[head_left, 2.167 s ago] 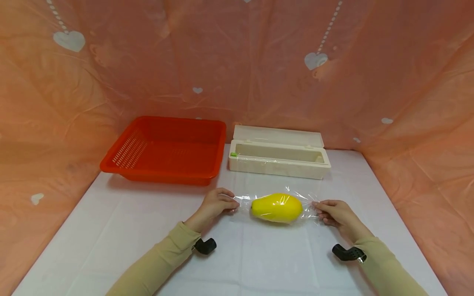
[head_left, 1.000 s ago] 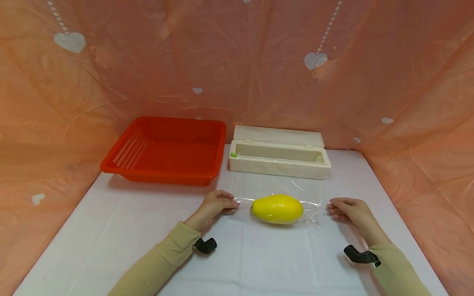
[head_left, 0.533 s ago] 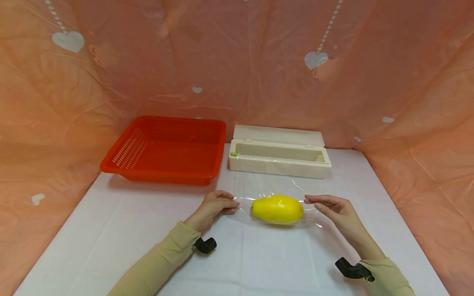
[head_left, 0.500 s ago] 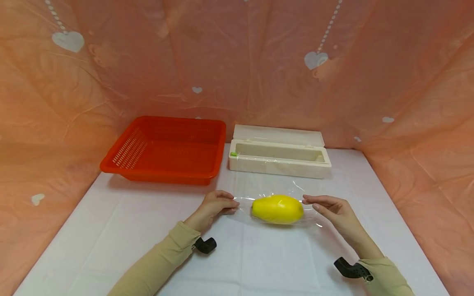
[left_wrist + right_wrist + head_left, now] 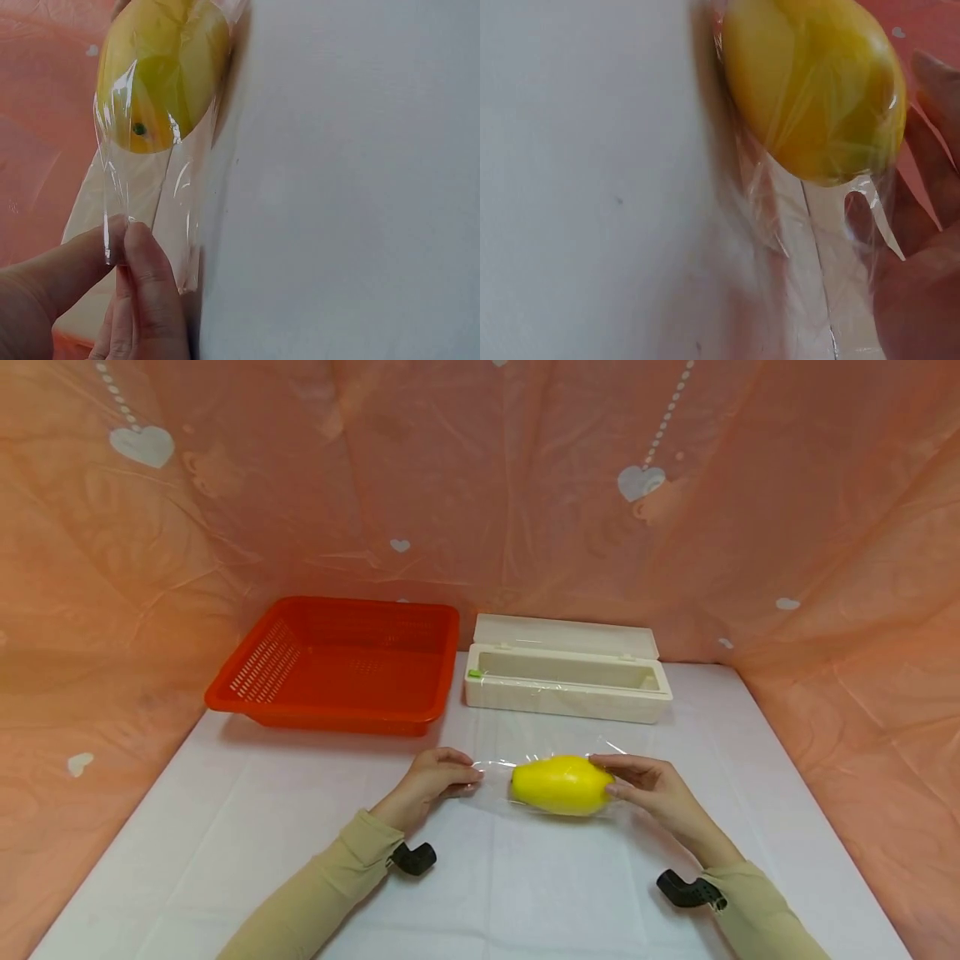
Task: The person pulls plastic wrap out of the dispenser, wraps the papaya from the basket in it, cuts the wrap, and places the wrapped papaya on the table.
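A yellow papaya (image 5: 561, 785) lies in clear plastic film in front of the person, its dark stem spot facing left. The left hand (image 5: 433, 781) pinches the gathered left end of the film (image 5: 112, 195) between thumb and fingertips. At the papaya's right end is the right hand (image 5: 648, 789), its fingers reaching along the far side and its thumb near the tip. In the right wrist view those fingers (image 5: 930, 142) are spread and extended beside the wrapped fruit, with loose film hanging by the thumb.
An orange-red plastic basket (image 5: 337, 724) stands at the back left. Right of it is a long white box (image 5: 566, 700) with its lid raised and a small green piece (image 5: 474, 673) at its left edge. Pink cloth printed with hearts surrounds the white-covered table (image 5: 555, 893).
The right hand let go of the film's right end, drew away to the right, then came back left to the papaya's end. The left hand has kept its pinch in place.
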`<state>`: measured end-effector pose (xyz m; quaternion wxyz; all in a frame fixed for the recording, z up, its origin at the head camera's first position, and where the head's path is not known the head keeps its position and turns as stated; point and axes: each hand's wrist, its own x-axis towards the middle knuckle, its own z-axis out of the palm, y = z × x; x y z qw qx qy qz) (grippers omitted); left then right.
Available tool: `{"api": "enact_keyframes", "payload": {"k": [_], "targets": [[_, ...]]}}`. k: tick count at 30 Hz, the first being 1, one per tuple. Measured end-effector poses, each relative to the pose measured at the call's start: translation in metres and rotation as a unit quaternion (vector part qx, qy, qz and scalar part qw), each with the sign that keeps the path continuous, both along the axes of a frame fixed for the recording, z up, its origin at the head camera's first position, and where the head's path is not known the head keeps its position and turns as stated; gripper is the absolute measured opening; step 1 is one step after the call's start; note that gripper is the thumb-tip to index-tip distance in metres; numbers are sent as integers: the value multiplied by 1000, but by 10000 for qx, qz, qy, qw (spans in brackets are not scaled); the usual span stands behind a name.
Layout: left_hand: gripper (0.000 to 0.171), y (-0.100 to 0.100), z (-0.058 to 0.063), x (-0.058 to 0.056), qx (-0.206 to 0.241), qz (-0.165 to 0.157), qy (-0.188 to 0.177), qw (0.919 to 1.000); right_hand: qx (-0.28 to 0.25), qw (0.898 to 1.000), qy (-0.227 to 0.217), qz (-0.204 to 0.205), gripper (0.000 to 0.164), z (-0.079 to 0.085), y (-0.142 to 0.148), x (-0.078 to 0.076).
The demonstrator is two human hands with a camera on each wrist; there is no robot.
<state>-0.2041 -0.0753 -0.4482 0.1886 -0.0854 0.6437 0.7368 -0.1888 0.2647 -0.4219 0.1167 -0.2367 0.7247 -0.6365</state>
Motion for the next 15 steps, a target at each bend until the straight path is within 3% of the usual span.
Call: {"api": "enact_keyframes", "payload": {"k": [11,15], "targets": [[36,-7,-2,3,29,-74,187,9998,268,9995,108,-91,36,-5,0,-7],[34,-13,2,6,-54,-21,462,9989,424,9989,136,-127,36,-4,1,-9]]}}
